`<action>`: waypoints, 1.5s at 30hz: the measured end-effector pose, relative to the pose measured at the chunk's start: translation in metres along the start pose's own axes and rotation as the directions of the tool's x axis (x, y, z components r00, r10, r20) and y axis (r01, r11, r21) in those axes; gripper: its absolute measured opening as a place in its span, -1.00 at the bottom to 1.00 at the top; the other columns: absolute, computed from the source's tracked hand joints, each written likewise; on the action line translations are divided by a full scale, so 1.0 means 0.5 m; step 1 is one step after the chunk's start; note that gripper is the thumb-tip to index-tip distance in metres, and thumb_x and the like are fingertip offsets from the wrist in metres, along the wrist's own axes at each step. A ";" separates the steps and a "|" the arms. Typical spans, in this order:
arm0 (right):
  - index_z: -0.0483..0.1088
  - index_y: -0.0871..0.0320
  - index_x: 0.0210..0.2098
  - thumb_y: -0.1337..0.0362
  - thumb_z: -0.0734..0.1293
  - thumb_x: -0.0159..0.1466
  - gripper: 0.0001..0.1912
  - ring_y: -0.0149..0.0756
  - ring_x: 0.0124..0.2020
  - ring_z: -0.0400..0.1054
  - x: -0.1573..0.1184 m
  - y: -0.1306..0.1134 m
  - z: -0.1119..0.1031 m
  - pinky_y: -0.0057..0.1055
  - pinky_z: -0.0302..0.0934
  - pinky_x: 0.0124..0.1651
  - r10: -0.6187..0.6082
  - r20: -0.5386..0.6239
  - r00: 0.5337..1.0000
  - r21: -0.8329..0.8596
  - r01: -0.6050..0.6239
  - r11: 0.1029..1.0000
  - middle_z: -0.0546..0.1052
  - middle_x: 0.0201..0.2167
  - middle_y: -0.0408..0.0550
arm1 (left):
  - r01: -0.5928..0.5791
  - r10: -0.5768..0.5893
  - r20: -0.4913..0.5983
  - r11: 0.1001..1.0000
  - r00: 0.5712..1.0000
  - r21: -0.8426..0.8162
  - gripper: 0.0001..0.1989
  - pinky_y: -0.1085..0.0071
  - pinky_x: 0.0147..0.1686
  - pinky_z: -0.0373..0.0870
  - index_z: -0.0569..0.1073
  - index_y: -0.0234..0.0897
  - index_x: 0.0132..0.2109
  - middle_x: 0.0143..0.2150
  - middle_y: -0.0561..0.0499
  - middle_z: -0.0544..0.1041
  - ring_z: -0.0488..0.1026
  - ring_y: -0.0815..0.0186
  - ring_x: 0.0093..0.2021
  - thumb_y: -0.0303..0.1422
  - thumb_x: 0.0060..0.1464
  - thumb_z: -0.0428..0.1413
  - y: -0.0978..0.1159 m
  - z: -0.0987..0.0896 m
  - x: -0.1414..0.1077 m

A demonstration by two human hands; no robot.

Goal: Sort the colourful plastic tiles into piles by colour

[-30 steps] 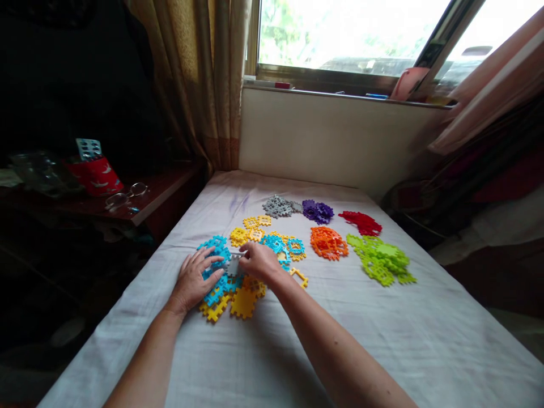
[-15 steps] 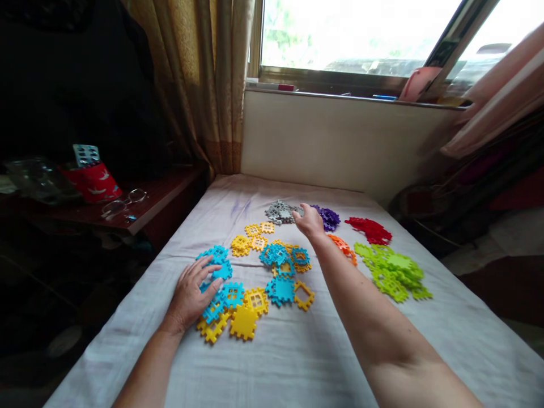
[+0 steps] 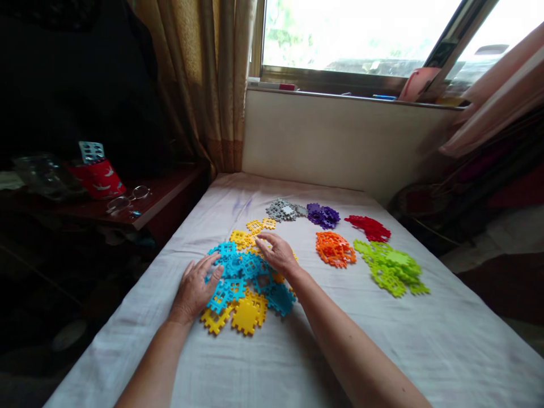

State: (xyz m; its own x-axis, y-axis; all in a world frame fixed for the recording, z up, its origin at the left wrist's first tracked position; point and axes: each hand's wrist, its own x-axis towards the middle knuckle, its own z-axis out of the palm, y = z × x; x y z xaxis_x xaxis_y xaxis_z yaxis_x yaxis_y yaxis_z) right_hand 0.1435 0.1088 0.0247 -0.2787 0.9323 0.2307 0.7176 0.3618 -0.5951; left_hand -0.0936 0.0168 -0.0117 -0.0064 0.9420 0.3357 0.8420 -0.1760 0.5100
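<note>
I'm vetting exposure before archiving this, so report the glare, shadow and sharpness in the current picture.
Head view, top: the window is blown out nearly white; head view, left: detail sinks into darkness around the desk; head view, right: the red pieces merge into one mass; head view, middle: the blue pieces by the left hand show readable toothed edges.

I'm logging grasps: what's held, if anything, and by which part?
Left hand: no visible grip, open at blue interlocking tiles. Right hand: a hold cannot be told.
</note>
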 end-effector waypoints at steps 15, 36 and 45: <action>0.49 0.00 0.07 0.04 0.10 0.44 -0.57 -0.14 0.11 0.36 0.072 -0.024 0.005 -0.28 0.23 0.10 0.000 0.274 0.962 -0.373 0.106 0.922 0.53 0.04 0.03 | 0.013 -0.029 0.117 0.991 0.993 0.137 -0.53 -0.21 0.34 -0.15 0.38 -0.01 0.24 0.34 -0.08 0.35 0.19 0.11 0.37 -0.07 0.28 -0.12 0.002 -0.004 -0.013; 0.46 0.05 0.10 0.15 0.35 0.27 -0.59 -0.15 0.06 0.37 -0.271 0.071 -0.073 -0.24 0.21 0.14 -0.012 -0.119 0.993 -0.133 -0.004 0.991 0.53 0.06 0.04 | -0.474 0.432 0.252 0.869 0.866 0.139 -0.42 -0.21 0.37 -0.19 0.37 -0.03 0.25 0.32 -0.09 0.37 0.20 -0.02 0.36 -0.07 0.09 0.17 0.224 0.064 -0.098; 0.45 0.02 0.11 0.19 0.38 0.24 -0.56 -0.12 0.18 0.31 -0.264 0.072 -0.075 -0.18 0.16 0.21 0.029 -0.070 0.997 -0.131 -0.038 0.991 0.44 0.21 0.01 | -0.382 0.351 0.188 0.908 0.917 0.173 -0.70 -0.25 0.34 -0.14 0.54 0.00 0.04 0.22 -0.04 0.48 0.28 0.01 0.31 -0.21 0.21 0.06 0.197 0.047 -0.088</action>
State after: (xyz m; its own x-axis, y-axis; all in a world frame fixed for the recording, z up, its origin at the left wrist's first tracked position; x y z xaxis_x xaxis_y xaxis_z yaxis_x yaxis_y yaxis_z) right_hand 0.2304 -0.0013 0.0017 -0.2128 0.9399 0.2669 0.8052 0.3234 -0.4971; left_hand 0.0022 -0.0354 0.0050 0.3906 0.8561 0.3384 0.8601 -0.4704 0.1974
